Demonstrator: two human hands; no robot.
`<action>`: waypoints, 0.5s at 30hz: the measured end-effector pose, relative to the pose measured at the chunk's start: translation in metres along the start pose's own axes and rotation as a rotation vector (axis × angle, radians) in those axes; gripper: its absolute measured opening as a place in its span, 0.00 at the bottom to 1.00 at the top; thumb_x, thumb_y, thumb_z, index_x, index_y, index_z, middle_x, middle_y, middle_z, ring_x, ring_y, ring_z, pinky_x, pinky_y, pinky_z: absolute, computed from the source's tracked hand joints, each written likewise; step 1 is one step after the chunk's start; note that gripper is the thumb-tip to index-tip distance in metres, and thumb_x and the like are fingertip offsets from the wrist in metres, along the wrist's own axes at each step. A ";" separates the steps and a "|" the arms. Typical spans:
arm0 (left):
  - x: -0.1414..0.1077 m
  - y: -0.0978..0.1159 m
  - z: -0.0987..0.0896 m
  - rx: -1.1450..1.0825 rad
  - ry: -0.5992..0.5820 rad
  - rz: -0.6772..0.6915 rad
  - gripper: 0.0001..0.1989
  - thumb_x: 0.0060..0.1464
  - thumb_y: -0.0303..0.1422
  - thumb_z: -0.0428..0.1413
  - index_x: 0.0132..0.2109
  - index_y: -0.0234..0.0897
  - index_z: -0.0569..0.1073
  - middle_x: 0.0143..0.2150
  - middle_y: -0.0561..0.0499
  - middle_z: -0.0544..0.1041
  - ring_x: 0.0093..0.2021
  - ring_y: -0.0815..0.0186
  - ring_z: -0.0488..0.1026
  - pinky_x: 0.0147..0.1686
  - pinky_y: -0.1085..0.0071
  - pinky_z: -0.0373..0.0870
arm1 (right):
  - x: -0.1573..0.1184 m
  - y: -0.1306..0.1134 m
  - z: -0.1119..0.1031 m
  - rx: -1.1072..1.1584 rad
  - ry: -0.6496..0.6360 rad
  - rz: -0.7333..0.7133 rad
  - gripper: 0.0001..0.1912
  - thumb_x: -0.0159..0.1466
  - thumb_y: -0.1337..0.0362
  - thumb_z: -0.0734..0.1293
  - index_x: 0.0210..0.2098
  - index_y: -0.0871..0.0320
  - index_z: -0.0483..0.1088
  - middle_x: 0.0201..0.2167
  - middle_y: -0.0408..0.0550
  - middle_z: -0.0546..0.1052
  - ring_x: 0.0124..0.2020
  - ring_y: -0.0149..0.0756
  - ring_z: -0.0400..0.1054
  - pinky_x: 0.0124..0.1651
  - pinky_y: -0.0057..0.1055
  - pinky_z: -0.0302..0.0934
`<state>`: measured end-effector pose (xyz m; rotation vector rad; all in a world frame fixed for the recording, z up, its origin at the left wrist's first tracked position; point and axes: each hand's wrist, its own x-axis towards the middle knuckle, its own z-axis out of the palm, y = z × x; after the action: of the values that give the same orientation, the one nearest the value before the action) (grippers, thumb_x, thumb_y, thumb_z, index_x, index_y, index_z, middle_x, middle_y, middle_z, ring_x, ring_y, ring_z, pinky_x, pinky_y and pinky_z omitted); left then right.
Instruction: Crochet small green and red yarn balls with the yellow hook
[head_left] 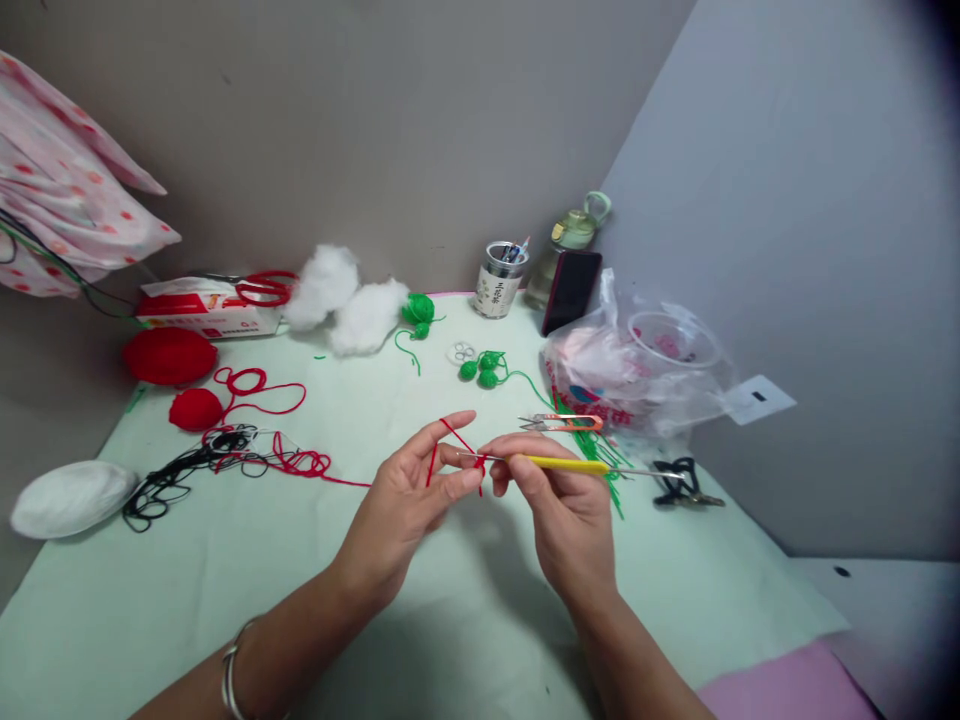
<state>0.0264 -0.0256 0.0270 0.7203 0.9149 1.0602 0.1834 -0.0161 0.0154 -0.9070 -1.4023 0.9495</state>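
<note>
My right hand (566,500) grips a crochet hook (566,464) by its yellow handle, the metal tip pointing left. At that tip is a small bit of red crochet work (481,466), pinched between the thumb and a finger of my left hand (409,490). Red yarn (459,436) is looped over the raised left index finger, and its strand trails left across the cloth toward a red ball of yarn (196,409). Just beyond my right hand lies a pair of orange-handled thread snips (574,423).
Green crocheted balls (487,372), white stuffing (367,315) and red scissors (264,288) on a box (210,310) stand at the back. A plastic bag (637,360), a phone (572,290) and a hair clip (684,483) are right. Black yarn (180,470) tangles with red at left.
</note>
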 end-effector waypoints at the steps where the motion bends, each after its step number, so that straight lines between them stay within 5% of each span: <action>1: 0.000 -0.001 0.000 0.001 0.013 0.000 0.30 0.54 0.36 0.70 0.63 0.43 0.73 0.32 0.59 0.70 0.22 0.79 0.52 0.21 0.75 0.42 | -0.001 0.000 0.001 -0.034 -0.002 -0.031 0.08 0.71 0.66 0.67 0.41 0.52 0.81 0.34 0.44 0.81 0.29 0.31 0.72 0.33 0.29 0.70; 7: 0.003 -0.004 0.002 -0.156 0.034 -0.044 0.33 0.53 0.36 0.71 0.63 0.38 0.71 0.26 0.63 0.63 0.21 0.79 0.47 0.21 0.76 0.42 | -0.009 0.004 0.002 -0.486 -0.023 -0.436 0.17 0.69 0.73 0.67 0.51 0.49 0.80 0.45 0.51 0.82 0.43 0.39 0.78 0.42 0.34 0.74; 12: 0.003 0.001 -0.002 -0.209 -0.009 -0.107 0.27 0.55 0.34 0.70 0.60 0.35 0.75 0.25 0.63 0.62 0.19 0.81 0.43 0.20 0.74 0.40 | -0.002 0.003 -0.008 -0.107 0.041 -0.185 0.12 0.72 0.70 0.65 0.44 0.49 0.80 0.31 0.44 0.78 0.34 0.35 0.73 0.36 0.33 0.69; 15: 0.003 0.001 -0.001 -0.139 0.017 -0.039 0.27 0.54 0.33 0.70 0.60 0.39 0.76 0.28 0.61 0.67 0.21 0.80 0.50 0.21 0.75 0.43 | 0.002 0.002 -0.007 0.050 -0.014 -0.091 0.10 0.72 0.67 0.66 0.42 0.50 0.81 0.33 0.45 0.78 0.33 0.35 0.72 0.36 0.33 0.68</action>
<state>0.0256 -0.0224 0.0266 0.5772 0.8580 1.0855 0.1899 -0.0135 0.0148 -0.7948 -1.4137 0.9197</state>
